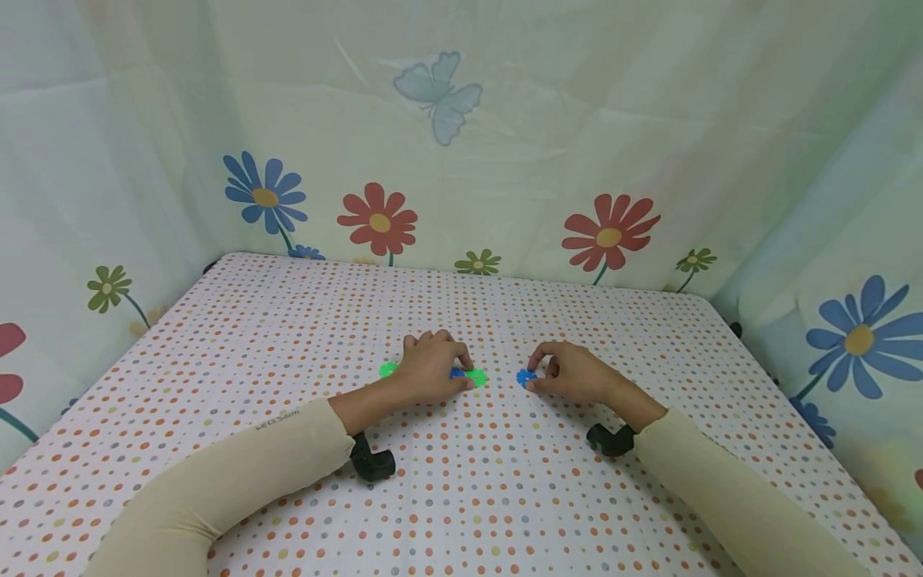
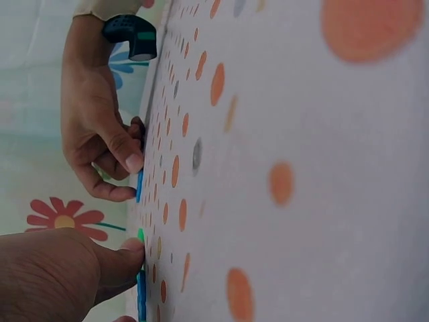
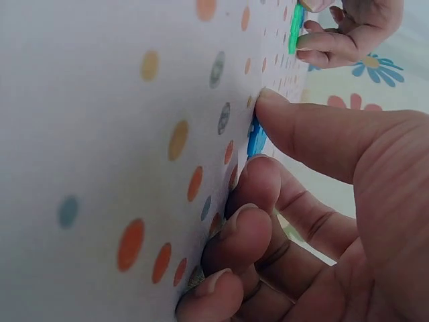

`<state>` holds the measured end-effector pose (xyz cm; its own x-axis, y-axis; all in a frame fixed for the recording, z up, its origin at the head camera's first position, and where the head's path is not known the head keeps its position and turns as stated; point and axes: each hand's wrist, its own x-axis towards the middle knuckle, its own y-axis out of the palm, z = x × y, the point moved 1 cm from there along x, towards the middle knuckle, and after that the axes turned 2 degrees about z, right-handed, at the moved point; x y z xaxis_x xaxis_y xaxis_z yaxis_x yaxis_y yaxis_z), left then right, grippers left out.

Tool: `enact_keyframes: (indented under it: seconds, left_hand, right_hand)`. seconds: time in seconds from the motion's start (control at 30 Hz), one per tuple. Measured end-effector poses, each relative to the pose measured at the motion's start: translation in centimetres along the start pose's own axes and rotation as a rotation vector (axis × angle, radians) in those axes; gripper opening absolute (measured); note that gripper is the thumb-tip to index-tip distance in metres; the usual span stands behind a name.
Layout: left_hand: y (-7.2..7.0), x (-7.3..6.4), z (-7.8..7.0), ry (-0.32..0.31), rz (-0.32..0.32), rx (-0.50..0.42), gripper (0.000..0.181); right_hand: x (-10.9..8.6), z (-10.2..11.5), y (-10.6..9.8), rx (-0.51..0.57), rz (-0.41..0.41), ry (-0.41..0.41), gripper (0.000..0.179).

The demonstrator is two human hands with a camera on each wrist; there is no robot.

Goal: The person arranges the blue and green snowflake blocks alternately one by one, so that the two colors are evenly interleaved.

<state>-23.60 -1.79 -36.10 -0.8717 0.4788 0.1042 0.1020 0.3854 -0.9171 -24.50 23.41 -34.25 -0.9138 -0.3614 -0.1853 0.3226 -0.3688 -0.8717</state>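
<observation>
My left hand point(image 1: 431, 370) pinches a green notched plastic disc point(image 1: 477, 377) between thumb and finger, low over the table. Beside that disc, partly under the hand, shows a blue disc point(image 1: 457, 373). Another green disc point(image 1: 388, 369) peeks out at the hand's left side; whatever lies between is hidden by the palm. A short way to the right, my right hand point(image 1: 577, 375) holds a separate blue notched disc point(image 1: 525, 377) by its edges. In the right wrist view this blue disc point(image 3: 256, 139) stands between thumb and forefinger, with the other fingers curled against the tabletop.
A dotted cloth point(image 1: 461, 497) covers the table. Dark wrist-worn devices point(image 1: 372, 462) sit under both forearms, close to the cloth. Behind and at both sides hangs a flowered curtain point(image 1: 505, 160), right at the table's edges.
</observation>
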Motion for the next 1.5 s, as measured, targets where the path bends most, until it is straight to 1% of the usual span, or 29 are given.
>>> enact_keyframes:
  seconds: [0.17,0.33,0.6,0.77,0.87,1.07,1.3,1.5]
  left_hand:
    - [0.14,0.02,0.04,-0.002,-0.011,0.002,0.018]
    - [0.22,0.00,0.13,0.001,-0.019,-0.005,0.018]
    - [0.28,0.09,0.46,-0.042,-0.035,-0.068,0.014]
    - [0.33,0.10,0.44,-0.043,-0.041,-0.090,0.013]
    - [0.41,0.16,0.45,-0.043,-0.047,-0.094,0.013]
    - [0.40,0.11,0.40,-0.046,-0.040,-0.095,0.013]
    - [0.41,0.23,0.51,-0.051,-0.027,-0.091,0.013]
    - [0.26,0.19,0.40,-0.049,-0.013,-0.084,0.013]
  right_hand:
    - [0.00,0.02,0.04,0.003,-0.001,0.002,0.030]
    - [0.00,0.18,0.03,0.004,0.001,-0.017,0.027]
    - [0.15,0.30,0.06,0.021,0.004,-0.041,0.024]
    - [0.26,0.18,0.12,0.053,0.015,-0.033,0.025]
    - [0.23,0.23,0.07,0.049,0.018,-0.024,0.027]
    - [0.09,0.41,-0.07,0.025,0.013,-0.016,0.028]
    - [0.35,0.19,-0.08,0.003,0.017,-0.014,0.028]
    - [0.38,0.14,0.09,0.018,0.007,-0.024,0.027]
